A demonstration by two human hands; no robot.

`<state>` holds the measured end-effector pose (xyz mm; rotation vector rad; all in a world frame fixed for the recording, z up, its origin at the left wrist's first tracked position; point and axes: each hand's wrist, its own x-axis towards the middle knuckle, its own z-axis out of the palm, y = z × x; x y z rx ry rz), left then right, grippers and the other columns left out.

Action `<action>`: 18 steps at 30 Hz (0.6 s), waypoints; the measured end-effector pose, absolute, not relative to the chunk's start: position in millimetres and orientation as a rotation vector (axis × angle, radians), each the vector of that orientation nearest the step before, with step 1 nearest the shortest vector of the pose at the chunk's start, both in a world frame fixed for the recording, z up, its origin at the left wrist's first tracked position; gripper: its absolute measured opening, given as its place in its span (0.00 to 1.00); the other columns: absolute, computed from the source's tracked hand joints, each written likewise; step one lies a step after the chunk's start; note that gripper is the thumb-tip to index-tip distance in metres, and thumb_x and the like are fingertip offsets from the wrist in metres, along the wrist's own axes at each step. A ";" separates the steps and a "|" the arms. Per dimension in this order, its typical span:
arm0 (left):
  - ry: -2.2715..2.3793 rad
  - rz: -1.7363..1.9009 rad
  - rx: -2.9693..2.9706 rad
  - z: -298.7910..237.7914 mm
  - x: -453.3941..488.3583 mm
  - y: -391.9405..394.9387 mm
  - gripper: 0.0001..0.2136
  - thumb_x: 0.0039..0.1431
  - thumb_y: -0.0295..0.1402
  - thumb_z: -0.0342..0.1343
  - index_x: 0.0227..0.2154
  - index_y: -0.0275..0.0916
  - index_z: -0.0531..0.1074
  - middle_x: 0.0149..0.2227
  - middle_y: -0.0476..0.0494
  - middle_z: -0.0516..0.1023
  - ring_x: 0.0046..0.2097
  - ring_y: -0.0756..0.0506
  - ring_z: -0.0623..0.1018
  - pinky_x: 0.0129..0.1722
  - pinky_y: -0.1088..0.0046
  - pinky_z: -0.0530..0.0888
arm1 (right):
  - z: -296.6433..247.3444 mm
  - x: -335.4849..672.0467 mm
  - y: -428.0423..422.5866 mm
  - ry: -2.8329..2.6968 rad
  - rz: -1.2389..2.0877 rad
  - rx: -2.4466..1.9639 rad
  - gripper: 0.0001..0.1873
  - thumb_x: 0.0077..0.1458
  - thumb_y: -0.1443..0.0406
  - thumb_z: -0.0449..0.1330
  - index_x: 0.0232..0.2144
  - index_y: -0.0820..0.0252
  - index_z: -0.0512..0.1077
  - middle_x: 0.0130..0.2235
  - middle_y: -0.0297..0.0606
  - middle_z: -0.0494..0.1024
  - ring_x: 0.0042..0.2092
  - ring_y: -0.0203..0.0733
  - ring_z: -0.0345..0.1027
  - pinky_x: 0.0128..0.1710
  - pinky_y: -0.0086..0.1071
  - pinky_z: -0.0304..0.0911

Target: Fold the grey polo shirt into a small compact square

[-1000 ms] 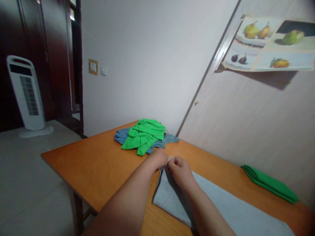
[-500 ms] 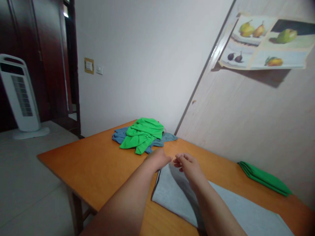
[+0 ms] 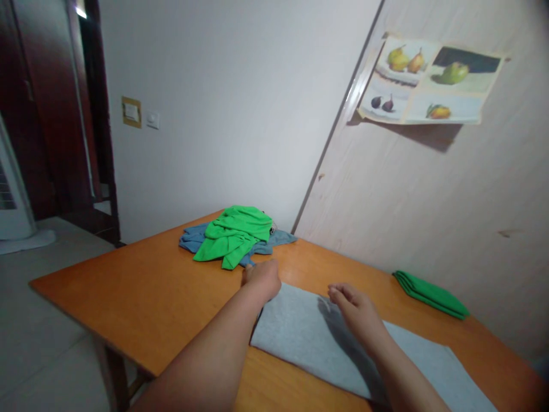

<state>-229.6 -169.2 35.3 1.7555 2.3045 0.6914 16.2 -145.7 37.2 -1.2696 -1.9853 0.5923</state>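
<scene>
Drawn away from the left hand (image 3: pixel 263 278) since half a second ago, the right hand (image 3: pixel 355 306) hovers, fingers loosely curled and released, above the grey cloth (image 3: pixel 295 332). That cloth stretches rightward from the left hand, which bends knuckles-up at its far corner; whether it pinches fabric cannot be told. Beyond it lies a green garment (image 3: pixel 238 229).
</scene>
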 end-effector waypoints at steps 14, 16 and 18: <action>2.065 0.718 2.270 43.7 -172.2 -199.3 0.16 0.66 0.35 0.43 0.45 0.37 0.74 0.48 0.31 0.77 0.52 0.34 0.73 0.55 0.53 0.63 | 14.9 7.8 -182.9 -2.644 0.398 -1.347 0.37 0.63 0.42 0.43 0.68 0.50 0.51 0.71 0.40 0.46 0.71 0.50 0.32 0.68 0.52 0.31; 1.949 0.663 2.314 36.1 -162.4 -202.2 0.19 0.67 0.39 0.42 0.51 0.38 0.72 0.54 0.31 0.74 0.59 0.34 0.69 0.61 0.50 0.56 | 14.4 8.8 -181.0 -2.644 0.408 -1.338 0.36 0.64 0.43 0.43 0.68 0.49 0.51 0.71 0.39 0.46 0.71 0.50 0.32 0.68 0.52 0.31; 1.913 0.557 2.288 28.2 -158.1 -202.7 0.24 0.68 0.45 0.40 0.57 0.38 0.69 0.62 0.31 0.67 0.65 0.33 0.62 0.64 0.47 0.50 | 13.2 10.3 -178.6 -2.628 0.419 -1.342 0.35 0.64 0.44 0.44 0.68 0.50 0.52 0.71 0.39 0.47 0.71 0.50 0.33 0.68 0.52 0.32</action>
